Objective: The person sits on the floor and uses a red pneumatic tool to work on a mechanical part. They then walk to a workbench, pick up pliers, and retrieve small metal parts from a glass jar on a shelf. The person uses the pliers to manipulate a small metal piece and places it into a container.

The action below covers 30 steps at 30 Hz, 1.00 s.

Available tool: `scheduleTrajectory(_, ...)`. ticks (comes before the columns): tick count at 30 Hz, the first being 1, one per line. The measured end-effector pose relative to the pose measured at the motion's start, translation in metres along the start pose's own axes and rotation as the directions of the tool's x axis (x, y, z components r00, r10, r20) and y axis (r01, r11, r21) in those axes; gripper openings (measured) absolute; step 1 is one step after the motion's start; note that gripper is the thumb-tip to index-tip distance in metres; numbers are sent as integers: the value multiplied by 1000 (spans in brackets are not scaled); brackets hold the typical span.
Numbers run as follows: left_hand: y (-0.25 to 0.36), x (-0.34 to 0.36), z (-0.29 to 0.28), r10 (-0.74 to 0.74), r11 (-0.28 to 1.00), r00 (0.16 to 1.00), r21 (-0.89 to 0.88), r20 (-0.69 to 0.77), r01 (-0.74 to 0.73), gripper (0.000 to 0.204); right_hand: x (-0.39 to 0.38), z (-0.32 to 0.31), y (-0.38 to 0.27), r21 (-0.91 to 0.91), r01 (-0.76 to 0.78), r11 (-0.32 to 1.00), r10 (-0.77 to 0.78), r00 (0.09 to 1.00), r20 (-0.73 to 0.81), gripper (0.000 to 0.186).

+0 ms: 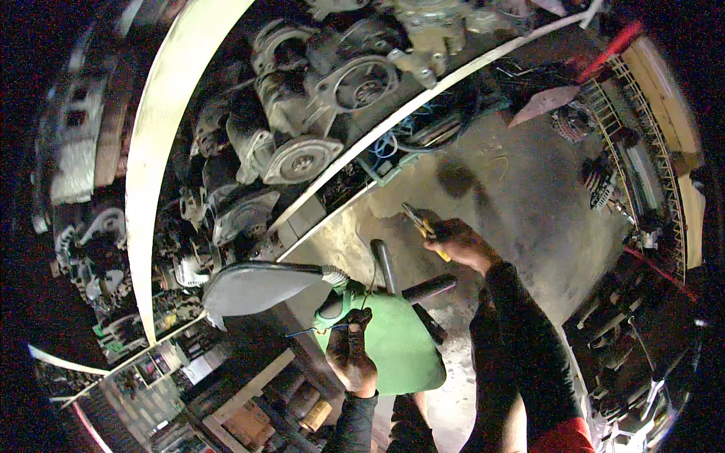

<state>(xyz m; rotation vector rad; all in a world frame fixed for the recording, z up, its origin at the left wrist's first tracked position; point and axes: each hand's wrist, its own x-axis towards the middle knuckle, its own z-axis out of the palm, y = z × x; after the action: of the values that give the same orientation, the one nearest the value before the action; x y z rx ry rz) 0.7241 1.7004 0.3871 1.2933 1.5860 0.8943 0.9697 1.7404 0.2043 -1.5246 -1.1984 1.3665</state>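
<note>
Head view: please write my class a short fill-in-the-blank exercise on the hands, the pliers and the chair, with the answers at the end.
1. The right hand holds pliers with ____ handles.
2. The left hand appears over the chair's seat, which is coloured ____.
3. Choosing between left and right, the chair's backrest lies to the ____ of the seat in the picture.
4. The dark sleeve with red near the lower edge covers the person's ____ arm.

Missing words: yellow; green; left; right.

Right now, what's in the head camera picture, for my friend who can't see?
A person's right hand holds yellow-handled pliers, while the left hand seems to pinch a thin wire over a green seat. Metal parts crowd the shelves nearby.
</note>
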Motion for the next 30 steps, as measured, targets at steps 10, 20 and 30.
scheduleTrajectory(10, -17, -1, -34, -78, 985, 996, -160, -42, 71, 31, 58, 48, 2, 53, -18, 998, 11, 990, 143, 32)
scheduleTrajectory(20, -20, -4, -52, -86, 967, 995, -245, -44, 73, 25, 65, 73, 16, -42, 63, 997, -59, 994, 94, 37)
scheduleTrajectory(30, -16, -6, -63, -93, 952, 990, -299, -103, 58, 24, 68, 78, 6, -16, -156, 988, 157, 978, 136, 37)
